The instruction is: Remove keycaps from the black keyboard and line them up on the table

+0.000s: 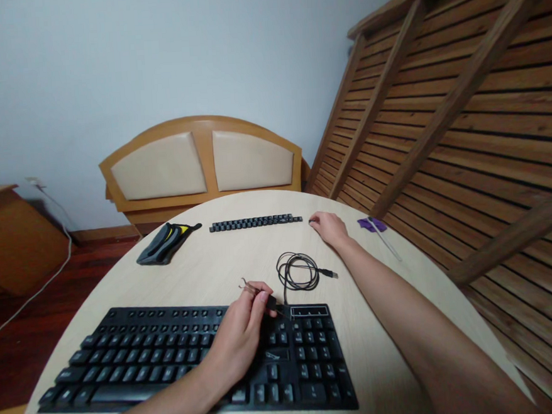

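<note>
A black keyboard [139, 355] lies across the front of the round table. Its top rows show small bare switch stems, while the lower rows carry keycaps. Over its upper right part, my left hand [240, 335] is closed around a wire keycap puller [272, 303]; thin wires stick out at both ends and the fingers cover part of its dark handle. Farther back, my right hand [329, 227] pinches a small black keycap [312, 221] at the tabletop. Just left of it stretch lined-up loose black keycaps [255, 222].
The keyboard's coiled cable [299, 271] with its USB plug lies behind the number pad. Grey-and-yellow gloves or a pouch [167, 243] rest at back left. A purple cloth [370, 224] and a thin whitish stick [386, 240] lie at right, near a leaning slatted wooden frame [439, 113].
</note>
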`<action>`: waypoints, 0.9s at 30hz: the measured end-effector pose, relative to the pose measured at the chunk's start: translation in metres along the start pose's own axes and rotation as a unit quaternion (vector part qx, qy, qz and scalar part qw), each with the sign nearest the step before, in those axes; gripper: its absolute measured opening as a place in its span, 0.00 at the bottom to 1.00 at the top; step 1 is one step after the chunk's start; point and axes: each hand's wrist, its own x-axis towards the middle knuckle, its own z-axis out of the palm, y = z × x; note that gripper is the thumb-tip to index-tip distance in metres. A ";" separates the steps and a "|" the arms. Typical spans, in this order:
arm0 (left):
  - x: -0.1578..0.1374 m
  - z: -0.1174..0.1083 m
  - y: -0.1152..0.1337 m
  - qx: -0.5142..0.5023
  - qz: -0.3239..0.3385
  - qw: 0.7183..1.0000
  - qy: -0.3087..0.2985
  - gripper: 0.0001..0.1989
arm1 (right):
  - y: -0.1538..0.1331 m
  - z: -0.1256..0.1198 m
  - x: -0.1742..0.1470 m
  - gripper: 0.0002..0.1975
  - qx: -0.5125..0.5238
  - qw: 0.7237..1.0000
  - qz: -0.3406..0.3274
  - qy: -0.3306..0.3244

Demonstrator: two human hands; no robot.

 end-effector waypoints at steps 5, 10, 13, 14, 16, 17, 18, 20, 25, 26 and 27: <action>-0.002 -0.001 0.001 0.006 -0.002 1.000 -0.002 0.12 | -0.005 0.009 0.011 0.10 0.005 1.000 0.013 0.009; -0.002 -0.001 0.004 0.011 -0.014 1.000 -0.010 0.13 | -0.006 0.019 0.011 0.11 0.017 0.999 0.013 0.030; -0.002 0.000 0.004 0.008 -0.016 1.000 -0.013 0.13 | -0.005 0.025 0.011 0.12 0.025 0.999 0.010 0.039; -0.002 0.000 0.004 0.007 -0.018 1.000 -0.012 0.13 | -0.005 0.026 0.012 0.12 0.028 0.999 0.009 0.040; -0.002 0.000 0.004 0.006 -0.020 1.000 -0.011 0.13 | -0.004 0.028 0.012 0.12 0.033 0.999 0.007 0.042; -0.001 0.000 0.004 0.007 -0.020 1.000 -0.011 0.13 | -0.004 0.028 0.013 0.12 0.035 0.998 0.006 0.043; -0.001 0.000 0.005 0.009 -0.020 1.000 -0.011 0.13 | -0.004 0.029 0.013 0.12 0.037 0.998 0.005 0.043; 0.000 0.000 0.005 0.012 -0.018 1.000 -0.011 0.13 | -0.004 0.028 0.012 0.12 0.041 0.998 0.003 0.042; -0.001 0.000 0.005 0.011 -0.016 1.000 -0.007 0.13 | -0.004 0.027 0.011 0.12 0.048 0.998 0.002 0.039; -0.001 0.000 0.005 0.012 -0.016 1.000 -0.007 0.13 | -0.004 0.027 0.011 0.12 0.050 0.998 0.003 0.039; -0.002 0.000 0.005 0.013 -0.016 1.000 -0.007 0.12 | -0.004 0.027 0.011 0.13 0.051 0.998 0.002 0.039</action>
